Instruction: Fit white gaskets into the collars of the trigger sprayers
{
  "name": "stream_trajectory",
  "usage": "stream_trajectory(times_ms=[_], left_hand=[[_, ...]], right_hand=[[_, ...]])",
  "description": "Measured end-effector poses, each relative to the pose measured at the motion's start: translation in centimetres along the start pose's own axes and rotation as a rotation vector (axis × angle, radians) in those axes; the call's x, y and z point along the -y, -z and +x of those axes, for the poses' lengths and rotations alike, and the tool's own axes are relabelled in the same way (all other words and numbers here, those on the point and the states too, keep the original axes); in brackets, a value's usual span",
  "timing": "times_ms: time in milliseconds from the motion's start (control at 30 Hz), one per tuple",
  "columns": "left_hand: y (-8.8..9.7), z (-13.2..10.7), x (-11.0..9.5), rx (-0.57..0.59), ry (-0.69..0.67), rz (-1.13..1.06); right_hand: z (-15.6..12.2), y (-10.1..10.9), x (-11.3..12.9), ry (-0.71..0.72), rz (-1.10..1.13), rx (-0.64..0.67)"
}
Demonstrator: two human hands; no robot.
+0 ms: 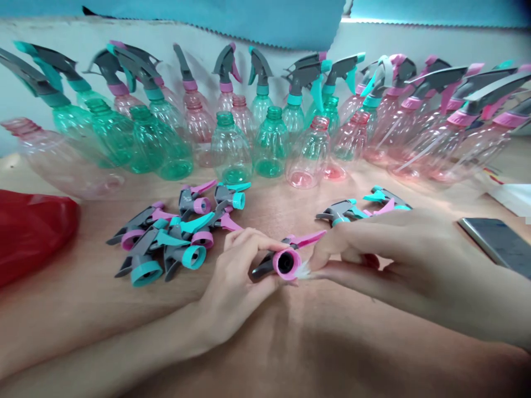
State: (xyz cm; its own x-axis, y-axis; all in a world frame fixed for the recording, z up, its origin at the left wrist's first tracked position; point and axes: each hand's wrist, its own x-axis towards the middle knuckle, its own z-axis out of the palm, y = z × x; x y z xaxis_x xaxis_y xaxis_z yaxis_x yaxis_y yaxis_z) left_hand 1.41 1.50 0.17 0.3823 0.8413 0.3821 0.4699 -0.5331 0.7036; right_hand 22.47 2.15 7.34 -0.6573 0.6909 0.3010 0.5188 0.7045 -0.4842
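Observation:
My left hand (238, 276) is closed around a spray trigger head (287, 263) with a grey body, a pink lever and a pink screw collar. Its collar opening faces me and looks dark inside. Close against the collar's right side, my right hand (373, 260) pinches a small whitish, see-through piece (305, 270), blurred and mostly covered by the fingers. Left of my hands lies a pile of loose trigger heads (143, 265) in grey with pink or turquoise parts. A few more loose trigger heads (340, 211) rest behind my right hand.
Several open pink and green bottles (271, 143) stand across the back, among bottles fitted with trigger heads (440, 132). One pink bottle (62, 157) leans or is tilted at far left. A red plastic bag (33, 235) lies left, a phone (498, 240) right.

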Motion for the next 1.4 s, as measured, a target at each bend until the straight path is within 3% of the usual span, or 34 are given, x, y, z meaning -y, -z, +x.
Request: stream_trajectory(times_ms=[67,233,500,767,1067,1200,1400], left_hand=[[0.0,0.0,0.1,-0.021,0.006,-0.01],[0.0,-0.3,0.3,0.03,0.143,-0.119],[0.1,-0.6,0.5,0.059,0.212,-0.159],[-0.1,-0.4,0.5,0.059,0.22,-0.203],[-0.1,-0.6,0.8,0.056,0.222,-0.226],[-0.2,-0.7,0.9,0.06,0.203,-0.222],[-0.1,-0.6,0.7,0.048,0.187,-0.199]], right_hand=[[0.1,-0.7,-0.2,0.061,-0.053,-0.029],[0.3,-2.6,-1.2,0.199,-0.117,0.083],[0.6,-2.8,-1.8,0.089,0.005,0.1],[0.7,-1.8,-1.8,0.02,0.078,0.275],[0.6,-2.3,-2.2,-0.018,-0.002,0.169],[0.5,-2.4,-2.0,0.053,-0.055,0.108],[0.6,-2.3,-1.7,0.133,-0.126,0.144]])
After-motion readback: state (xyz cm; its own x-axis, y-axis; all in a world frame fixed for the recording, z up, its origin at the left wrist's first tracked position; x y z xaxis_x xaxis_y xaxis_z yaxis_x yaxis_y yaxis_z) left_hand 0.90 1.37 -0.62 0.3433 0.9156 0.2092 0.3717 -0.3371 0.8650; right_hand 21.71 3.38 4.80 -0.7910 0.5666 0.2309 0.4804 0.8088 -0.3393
